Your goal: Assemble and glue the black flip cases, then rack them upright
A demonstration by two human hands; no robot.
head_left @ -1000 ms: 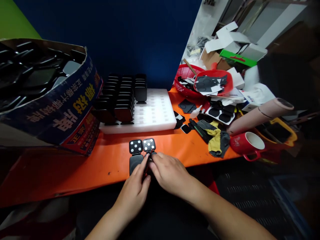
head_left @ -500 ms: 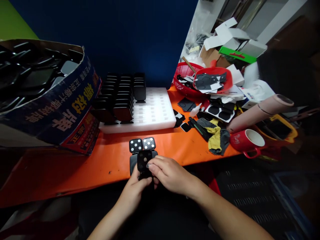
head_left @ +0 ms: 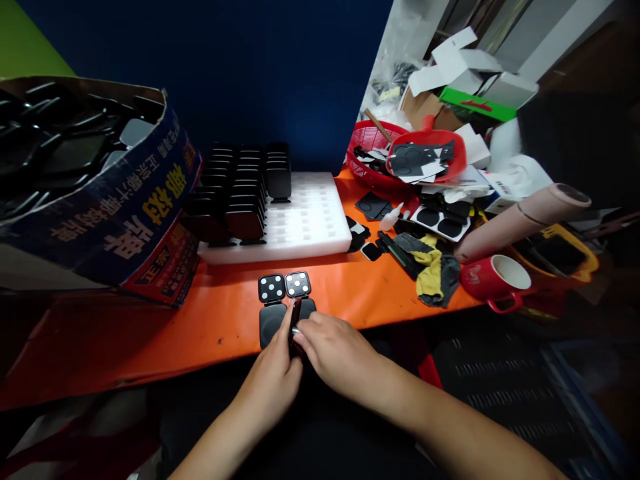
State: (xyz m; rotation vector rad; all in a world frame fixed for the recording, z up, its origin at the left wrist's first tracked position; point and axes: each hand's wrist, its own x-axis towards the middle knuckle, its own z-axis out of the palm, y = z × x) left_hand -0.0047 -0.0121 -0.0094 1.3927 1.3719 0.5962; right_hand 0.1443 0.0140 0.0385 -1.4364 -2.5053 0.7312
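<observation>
BLACK PIECE [head_left: 296, 312], TURNED FROM FACE-ON TO EDGE-ON BETWEEN YOUR HANDS SINCE THE LAST FRAME

Far left: one printed cardboard box [head_left: 135, 227], heaped with glossy black parts.

Next, behind: one white foam block [head_left: 315, 217], dark panels [head_left: 245, 223] upright in rows over its left part.

Centre, on the orange table [head_left: 225, 300]: two hinged pairs, side by side; the left pair [head_left: 273, 323] lies flat, its far panel showing pale dots. The right pair [head_left: 297, 285] is likewise dotted, its near panel partly covered.

Your left hand [head_left: 275, 367]: closed on the piece, fingers along its left face, thumb on your side. For good handling, let this hand carry the weight and keep the piece upright.

Held item: black piece, thin edge towards you, above the table's near edge, in front of the pairs.

Your right hand [head_left: 340, 347]: fingers bunched together, tips against the piece's right side; gripping or merely pressing, cannot tell. Best used with light, even fingertip pressure, clear of the faces' middles.

Far right: one yellow-and-grey cloth [head_left: 430, 273]; one red mug [head_left: 493, 277].
</observation>
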